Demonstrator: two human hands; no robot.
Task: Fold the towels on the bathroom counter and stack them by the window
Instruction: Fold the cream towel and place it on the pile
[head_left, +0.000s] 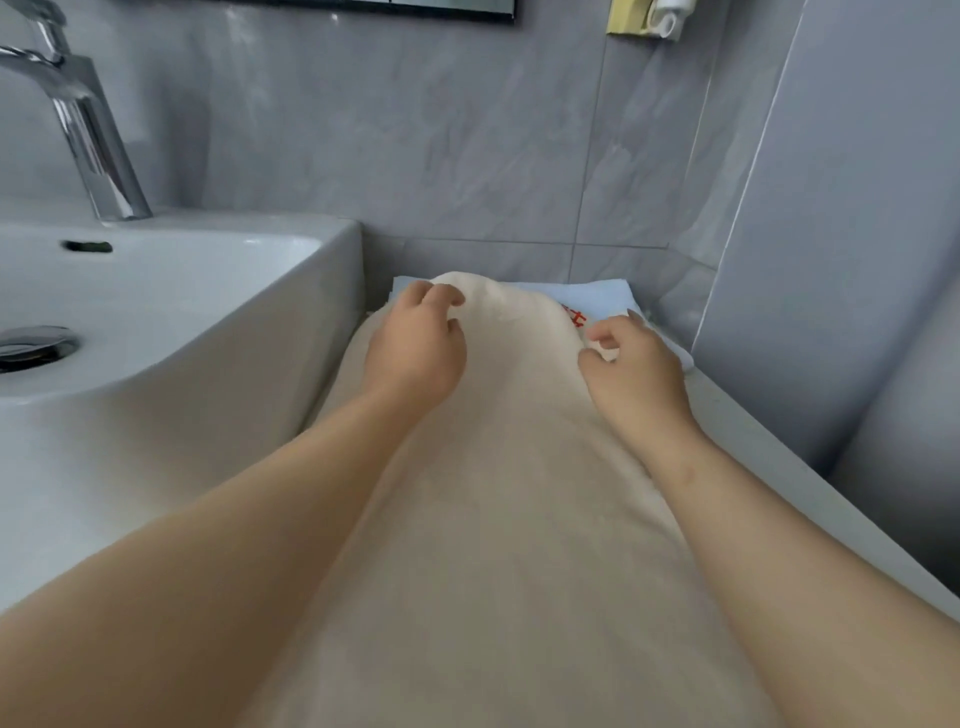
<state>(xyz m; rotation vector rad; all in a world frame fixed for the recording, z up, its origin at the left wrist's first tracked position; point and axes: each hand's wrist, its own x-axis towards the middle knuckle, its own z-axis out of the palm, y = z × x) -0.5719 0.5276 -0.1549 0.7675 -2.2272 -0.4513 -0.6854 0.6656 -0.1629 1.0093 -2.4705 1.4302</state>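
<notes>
A long beige towel (498, 493) lies stretched along the counter between my arms, running away from me toward the back wall. My left hand (415, 348) pinches its far left corner, and my right hand (634, 369) pinches its far right corner. The far end of the beige towel is raised slightly and rests over a white folded towel (597, 299) with red lettering, which lies against the back wall. Most of the white towel is hidden under the beige one.
A white basin (171, 322) with a chrome faucet (88, 135) and drain plug (34, 345) borders the towel on the left. Grey tiled wall stands behind, and a grey panel (831, 260) closes the right side. A narrow strip of counter edge (810, 488) runs along the right.
</notes>
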